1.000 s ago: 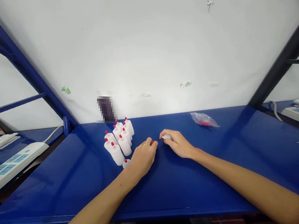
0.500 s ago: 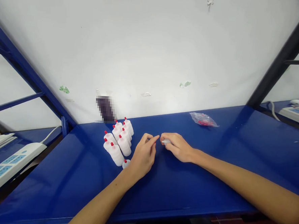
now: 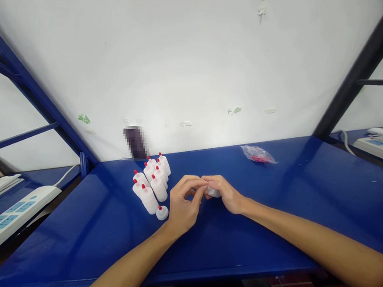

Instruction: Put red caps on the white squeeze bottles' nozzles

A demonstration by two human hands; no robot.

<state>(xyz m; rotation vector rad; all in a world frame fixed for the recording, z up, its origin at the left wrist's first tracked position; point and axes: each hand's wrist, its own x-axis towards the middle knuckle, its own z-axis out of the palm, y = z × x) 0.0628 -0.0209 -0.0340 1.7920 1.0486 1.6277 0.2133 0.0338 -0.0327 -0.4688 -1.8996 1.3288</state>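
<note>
Above the blue table (image 3: 237, 246), my right hand (image 3: 222, 192) is closed around a small whitish piece (image 3: 213, 191). My left hand (image 3: 188, 199) pinches at the left end of that piece, its thumb and forefinger together; what lies between these fingertips is hidden. The two hands touch. Left of them, several white bottles (image 3: 158, 188) with red tips stand in rows. One low white cap (image 3: 162, 212) with a red tip sits in front of the bottles, close to my left wrist.
A clear plastic bag (image 3: 258, 154) with red pieces lies at the back right. A blurred dark object (image 3: 135, 143) leans on the wall behind the bottles. Power strips lie on the left (image 3: 14, 219) and right (image 3: 379, 145). Metal posts flank the table.
My left hand has moved right and its fingertips have come together at the whitish piece. My right hand has turned, showing more of the piece. The view has shifted slightly.
</note>
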